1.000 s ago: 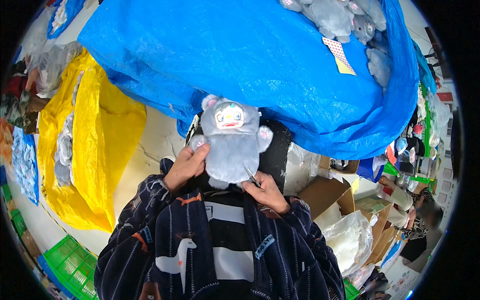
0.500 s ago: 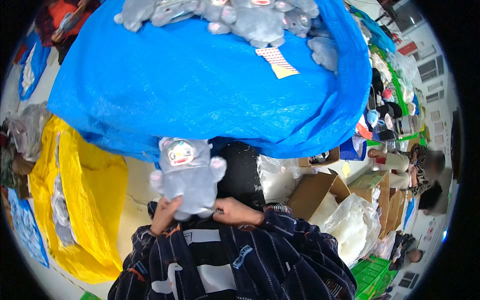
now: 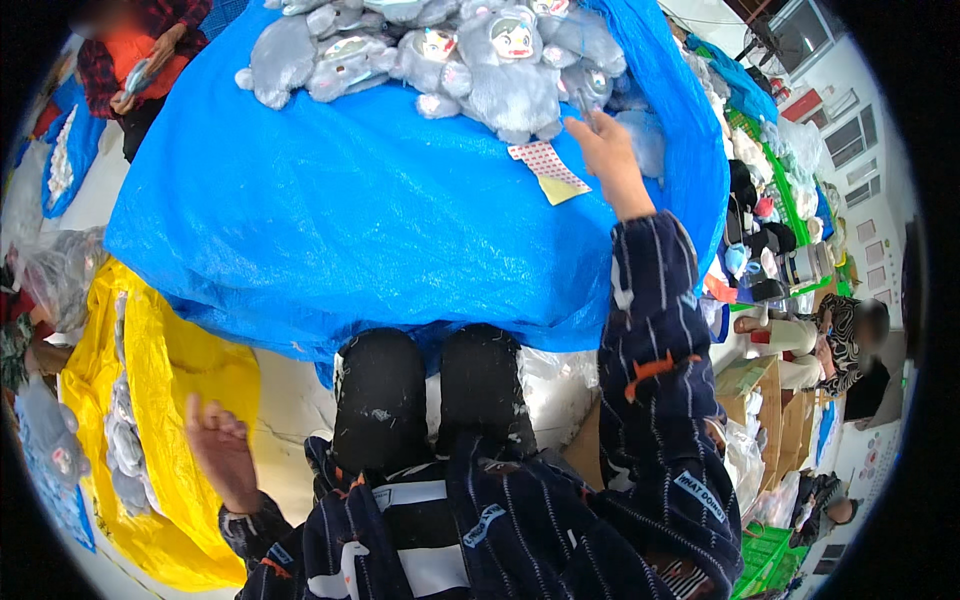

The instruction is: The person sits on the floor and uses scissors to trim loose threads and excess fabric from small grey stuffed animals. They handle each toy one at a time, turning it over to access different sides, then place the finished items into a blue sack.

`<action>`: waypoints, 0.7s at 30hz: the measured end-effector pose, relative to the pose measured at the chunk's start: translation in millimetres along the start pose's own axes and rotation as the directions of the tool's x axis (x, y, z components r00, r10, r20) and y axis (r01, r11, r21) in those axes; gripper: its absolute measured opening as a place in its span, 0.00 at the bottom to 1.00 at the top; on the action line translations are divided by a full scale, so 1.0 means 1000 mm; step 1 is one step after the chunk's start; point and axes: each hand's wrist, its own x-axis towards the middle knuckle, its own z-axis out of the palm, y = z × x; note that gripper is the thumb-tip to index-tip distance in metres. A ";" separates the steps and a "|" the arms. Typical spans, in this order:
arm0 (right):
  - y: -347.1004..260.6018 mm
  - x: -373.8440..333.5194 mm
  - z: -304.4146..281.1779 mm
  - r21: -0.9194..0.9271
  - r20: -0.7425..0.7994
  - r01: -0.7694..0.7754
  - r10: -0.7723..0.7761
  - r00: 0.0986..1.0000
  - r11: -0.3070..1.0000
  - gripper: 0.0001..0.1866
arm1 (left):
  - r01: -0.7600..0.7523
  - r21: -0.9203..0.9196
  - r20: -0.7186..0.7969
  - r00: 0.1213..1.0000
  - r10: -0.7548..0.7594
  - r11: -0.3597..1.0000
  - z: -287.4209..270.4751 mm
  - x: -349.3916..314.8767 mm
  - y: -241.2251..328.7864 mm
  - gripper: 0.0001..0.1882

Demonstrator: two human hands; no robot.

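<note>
My left hand is held out beside the yellow bag, fingers apart and nothing in them. My right hand reaches to the right end of a pile of grey plush toys with printed faces and pink paws. Its fingers are closed, with a thin greyish thing, too small to name, at their tips. Just left of that hand, a card with red marks and a pale yellow corner lies on the blue sheet. One grey plush toy is at the far left, over a light-blue bag.
More grey plush shows in the yellow bag's opening. My knees are against the sheet's near edge. Cardboard boxes and green crates stand at the right. Other people sit at the upper left and the right.
The plush toy has left my lap, and a grey one now shows at the far left. My left hand has moved left and opened; my right has reached forward to the pile.
</note>
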 end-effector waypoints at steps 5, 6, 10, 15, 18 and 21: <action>-0.008 0.027 0.025 0.325 0.288 -0.337 0.247 0.925 0.884 0.11 | 0.128 0.142 0.084 0.986 -0.141 0.981 0.053 -0.003 -0.045 0.12; -0.010 0.029 0.026 0.427 0.339 -0.369 0.232 0.912 0.826 0.10 | 0.152 0.147 0.120 0.978 -0.170 0.977 0.062 -0.001 -0.050 0.11; -0.068 -0.022 0.029 0.697 0.457 -0.414 0.081 0.886 0.586 0.08 | 0.294 0.208 0.254 0.905 -0.342 0.933 0.083 0.006 -0.069 0.18; -0.091 -0.176 0.015 0.424 0.531 -0.336 0.070 0.844 0.841 0.09 | 0.434 0.026 0.467 0.791 -0.395 0.900 0.131 0.022 -0.087 0.34; -0.055 -0.264 0.022 0.330 0.575 -0.107 -0.110 0.811 0.938 0.10 | 0.595 0.070 0.204 0.777 -0.595 0.801 0.135 0.013 -0.091 0.27; -0.019 -0.300 0.024 0.205 0.591 0.092 -0.198 0.782 0.974 0.08 | 0.414 0.359 0.243 0.824 -0.512 0.836 0.106 0.001 -0.107 0.23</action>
